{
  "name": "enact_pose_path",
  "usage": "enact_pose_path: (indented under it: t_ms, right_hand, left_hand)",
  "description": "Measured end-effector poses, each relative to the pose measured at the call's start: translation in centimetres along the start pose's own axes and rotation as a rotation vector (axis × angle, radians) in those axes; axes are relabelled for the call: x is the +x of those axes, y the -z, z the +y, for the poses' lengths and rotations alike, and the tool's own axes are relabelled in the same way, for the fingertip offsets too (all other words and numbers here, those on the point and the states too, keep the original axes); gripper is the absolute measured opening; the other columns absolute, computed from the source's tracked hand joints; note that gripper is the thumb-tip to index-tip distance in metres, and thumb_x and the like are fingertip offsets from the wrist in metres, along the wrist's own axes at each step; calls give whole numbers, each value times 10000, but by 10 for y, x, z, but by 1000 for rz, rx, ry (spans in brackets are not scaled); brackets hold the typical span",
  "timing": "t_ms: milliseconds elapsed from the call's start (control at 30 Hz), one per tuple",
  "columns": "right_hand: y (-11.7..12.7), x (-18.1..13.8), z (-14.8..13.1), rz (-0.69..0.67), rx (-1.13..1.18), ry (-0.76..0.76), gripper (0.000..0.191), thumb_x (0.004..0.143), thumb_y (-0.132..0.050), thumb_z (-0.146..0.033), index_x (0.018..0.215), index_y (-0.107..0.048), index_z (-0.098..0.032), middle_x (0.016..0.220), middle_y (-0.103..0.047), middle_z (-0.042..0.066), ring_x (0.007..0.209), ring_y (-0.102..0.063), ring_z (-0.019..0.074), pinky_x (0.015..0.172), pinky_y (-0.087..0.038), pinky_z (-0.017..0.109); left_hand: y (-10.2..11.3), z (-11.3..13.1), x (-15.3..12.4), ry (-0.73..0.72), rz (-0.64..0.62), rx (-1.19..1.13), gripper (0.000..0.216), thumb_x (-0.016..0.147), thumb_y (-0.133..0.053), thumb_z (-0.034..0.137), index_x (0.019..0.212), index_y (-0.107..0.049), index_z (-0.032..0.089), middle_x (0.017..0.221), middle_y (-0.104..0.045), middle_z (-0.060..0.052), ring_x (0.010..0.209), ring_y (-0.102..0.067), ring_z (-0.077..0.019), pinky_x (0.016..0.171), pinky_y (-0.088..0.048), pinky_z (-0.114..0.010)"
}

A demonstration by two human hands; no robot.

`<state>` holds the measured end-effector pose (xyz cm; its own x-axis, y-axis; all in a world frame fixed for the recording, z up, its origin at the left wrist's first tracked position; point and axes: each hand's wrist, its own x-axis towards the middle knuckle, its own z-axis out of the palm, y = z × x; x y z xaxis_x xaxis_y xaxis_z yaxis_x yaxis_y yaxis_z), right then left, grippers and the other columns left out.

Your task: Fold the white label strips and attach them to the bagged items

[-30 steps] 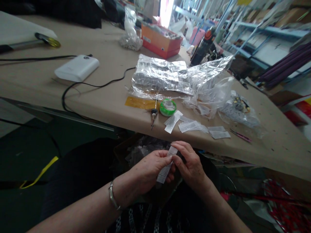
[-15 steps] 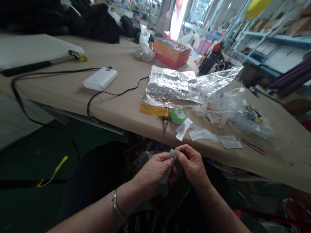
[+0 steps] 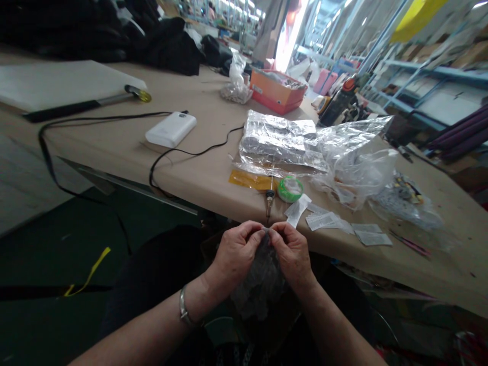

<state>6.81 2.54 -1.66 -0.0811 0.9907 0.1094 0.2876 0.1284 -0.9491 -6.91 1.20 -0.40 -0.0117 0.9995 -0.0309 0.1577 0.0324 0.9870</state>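
Pale slip [image 3: 266, 230] sat pinched between the closed thumbs and fingertips of our left hand [image 3: 237, 254] and our right hand [image 3: 293, 253], which nearly met just in front of the table [image 3: 206, 185]'s near edge. Only a sliver showed at our fingertips; the rest was hidden. Below our grip spread a heap of grey scraps [image 3: 261, 284]. Beyond it, a slim pointed tool [image 3: 270, 197] lay at the near edge beside a green-rimmed roll [image 3: 290, 189], with printed papers [image 3: 323, 220] rightward along that edge.

1. From here, only a small bit of the pale scrap [image 3: 266, 230] shows; the rest is hidden.
2. It's pinched between the left grip [image 3: 235, 256] and right grip [image 3: 293, 252].
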Motion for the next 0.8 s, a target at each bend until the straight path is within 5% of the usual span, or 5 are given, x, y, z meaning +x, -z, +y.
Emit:
enact_pose_path:
  t_ms: [300,800]
  right_hand:
    - [-4,4,4,25,-36,43,155,834,-515,-310,751,-554,-186,607,-533,-33,565,-494,106,567,-407,227]
    - [-3,10,3,43,-87,94,140,847,-495,-291,755,-534,-193,605,-518,-39,569,-492,105,580,-409,227]
  left_hand:
    - [0,-5,9,-134,6,99,195,833,-500,259,752,-660,183,683,-655,-1,634,-580,-120,615,-424,-204]
    - [-2,-8,16,-139,0,105,204,842,-486,262,743,-645,180,680,-643,-1,637,-567,-118,629,-419,-205]
